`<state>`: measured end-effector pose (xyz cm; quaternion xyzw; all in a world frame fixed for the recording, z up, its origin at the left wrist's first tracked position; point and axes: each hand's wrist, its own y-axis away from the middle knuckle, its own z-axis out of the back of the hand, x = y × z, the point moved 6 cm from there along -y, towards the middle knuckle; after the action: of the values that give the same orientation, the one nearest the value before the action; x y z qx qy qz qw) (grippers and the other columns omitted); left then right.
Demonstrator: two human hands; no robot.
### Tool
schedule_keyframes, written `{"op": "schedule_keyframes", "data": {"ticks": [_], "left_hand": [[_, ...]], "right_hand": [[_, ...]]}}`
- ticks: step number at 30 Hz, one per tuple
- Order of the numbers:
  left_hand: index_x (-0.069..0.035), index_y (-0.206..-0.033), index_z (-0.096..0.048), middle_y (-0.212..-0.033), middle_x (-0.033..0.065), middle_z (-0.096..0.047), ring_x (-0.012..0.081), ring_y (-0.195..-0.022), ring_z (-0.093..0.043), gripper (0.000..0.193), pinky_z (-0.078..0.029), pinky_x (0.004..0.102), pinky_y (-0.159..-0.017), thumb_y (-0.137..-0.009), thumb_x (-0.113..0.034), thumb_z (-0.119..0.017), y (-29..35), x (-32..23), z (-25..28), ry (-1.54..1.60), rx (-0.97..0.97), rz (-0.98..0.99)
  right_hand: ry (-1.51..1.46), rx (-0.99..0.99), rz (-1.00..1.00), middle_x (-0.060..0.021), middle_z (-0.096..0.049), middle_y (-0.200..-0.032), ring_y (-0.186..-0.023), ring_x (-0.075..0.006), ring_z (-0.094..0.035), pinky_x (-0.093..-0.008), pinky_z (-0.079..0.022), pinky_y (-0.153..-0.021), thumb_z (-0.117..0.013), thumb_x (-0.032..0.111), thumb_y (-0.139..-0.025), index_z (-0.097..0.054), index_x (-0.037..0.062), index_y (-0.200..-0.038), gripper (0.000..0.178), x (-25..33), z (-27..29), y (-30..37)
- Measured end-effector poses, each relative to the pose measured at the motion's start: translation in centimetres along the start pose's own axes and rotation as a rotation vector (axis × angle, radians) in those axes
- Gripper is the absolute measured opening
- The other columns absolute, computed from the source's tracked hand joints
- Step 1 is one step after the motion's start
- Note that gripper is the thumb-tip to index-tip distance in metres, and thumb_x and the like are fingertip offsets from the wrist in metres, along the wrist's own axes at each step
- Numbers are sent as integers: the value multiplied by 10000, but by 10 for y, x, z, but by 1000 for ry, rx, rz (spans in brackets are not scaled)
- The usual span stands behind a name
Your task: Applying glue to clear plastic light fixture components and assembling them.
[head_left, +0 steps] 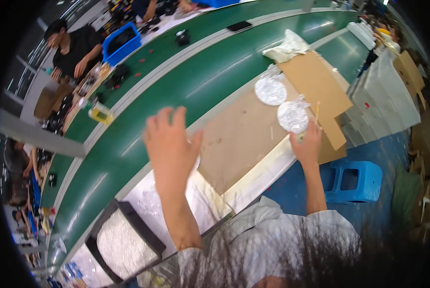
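My left hand (169,144) is raised over the near edge of the green belt, its fingers spread and slightly blurred, holding nothing. Behind its thumb a white round edge (196,161) shows, mostly hidden by the hand. My right hand (307,146) reaches to the near rim of a round, flat, silvery bundle in clear plastic (293,116). Its thumb and fingers are apart at that rim; whether they touch it is hard to make out. A second, similar silvery round bundle (271,91) lies just beyond. Both rest on a brown cardboard-covered worktop (239,134).
At lower left a black bin (145,230) holds shiny clear plastic material (121,242). Cardboard sheets (315,79) and a white plastic bag (288,47) lie at the far right. A blue stool (354,182) stands on the floor. Across the green belt (215,79), people work beside a blue crate (122,44).
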<state>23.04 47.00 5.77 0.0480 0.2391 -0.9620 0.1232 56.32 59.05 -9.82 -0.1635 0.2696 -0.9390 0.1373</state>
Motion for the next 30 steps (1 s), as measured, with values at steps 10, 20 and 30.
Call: {"op": "schedule_keyframes", "data": {"ticks": [10,20,30], "left_hand": [[-34,-1158,-672,-1095,208,-695,359,-1059,-656,472,-528,448,-899,-717,-168,-777,37,123,-62,-71,682,430],[-32,-973,-711,-1001,214,-696,394,-926,-680,213,-559,453,-794,-763,-37,-673,-11,67,-76,-102,500,126],[-12,-891,-699,-958,207,-700,377,-906,-697,173,-573,452,-732,-729,36,-664,-107,-57,-143,2,514,-212]], "right_hand": [[-580,-118,586,-145,-666,-979,-907,-366,-623,-434,-517,-815,-628,-95,-713,-648,7,-985,292,102,-2,48],[-625,-78,526,-135,-642,-857,-802,-348,-599,-416,-507,-717,-617,-121,-718,-636,7,-912,233,77,1,41],[-689,-190,394,-117,-627,-831,-781,-336,-590,-391,-503,-691,-608,-107,-706,-636,24,-890,227,62,-5,50]]}}
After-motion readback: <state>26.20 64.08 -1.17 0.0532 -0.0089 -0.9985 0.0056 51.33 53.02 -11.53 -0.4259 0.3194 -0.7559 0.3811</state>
